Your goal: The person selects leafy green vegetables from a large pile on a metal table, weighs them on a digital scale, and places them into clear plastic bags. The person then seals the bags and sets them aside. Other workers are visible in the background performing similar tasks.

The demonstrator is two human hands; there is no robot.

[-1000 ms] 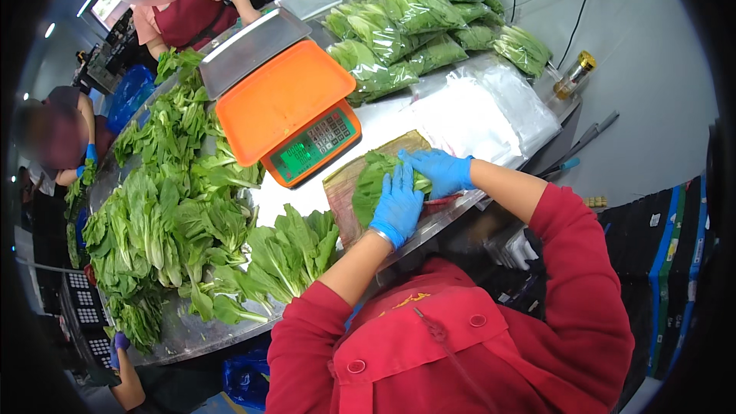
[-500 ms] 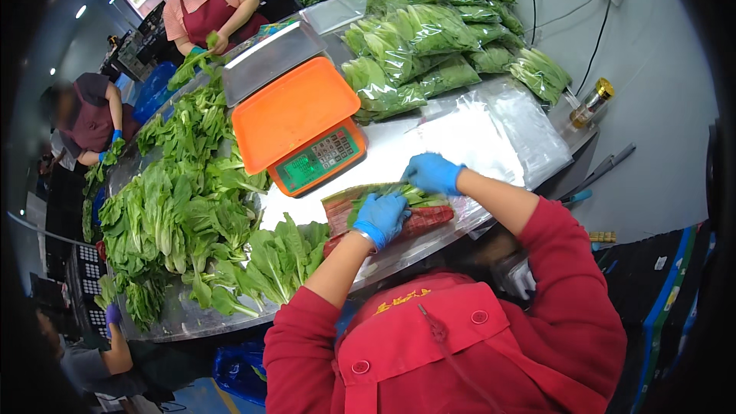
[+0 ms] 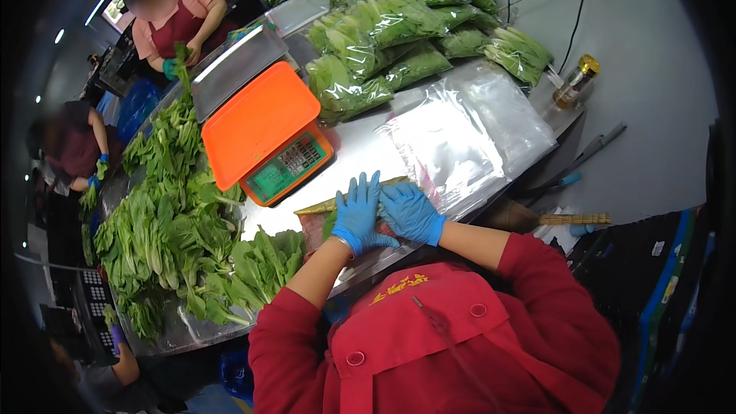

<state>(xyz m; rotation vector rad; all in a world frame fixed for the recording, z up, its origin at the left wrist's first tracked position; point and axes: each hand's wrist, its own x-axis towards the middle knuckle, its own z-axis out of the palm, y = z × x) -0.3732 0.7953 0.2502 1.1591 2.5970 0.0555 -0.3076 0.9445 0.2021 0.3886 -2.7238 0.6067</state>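
On the metal table in front of me lies a reddish sheet with a gold-brown edge [image 3: 314, 207], folded about some green leaves [image 3: 329, 225], a little of which shows beside my left hand. My left hand [image 3: 357, 216], in a blue glove, presses on the sheet with its fingers spread. Touching it on the right, my blue-gloved right hand [image 3: 412, 211] lies over the bundle, fingers stretched out. Most of the sheet and the greens is hidden beneath both hands.
Loose leafy greens [image 3: 153, 230] cover the table's left side. An orange scale [image 3: 261, 126] stands beyond my hands. Bagged greens [image 3: 383, 38] are piled at the back, with clear plastic bags [image 3: 468, 130] to the right. A co-worker [image 3: 176, 15] handles greens at the far left.
My right hand has come left and down onto the bundle, beside my left hand. My left fingers have spread out. The sheet's gold-brown edge is now folded over the greens.
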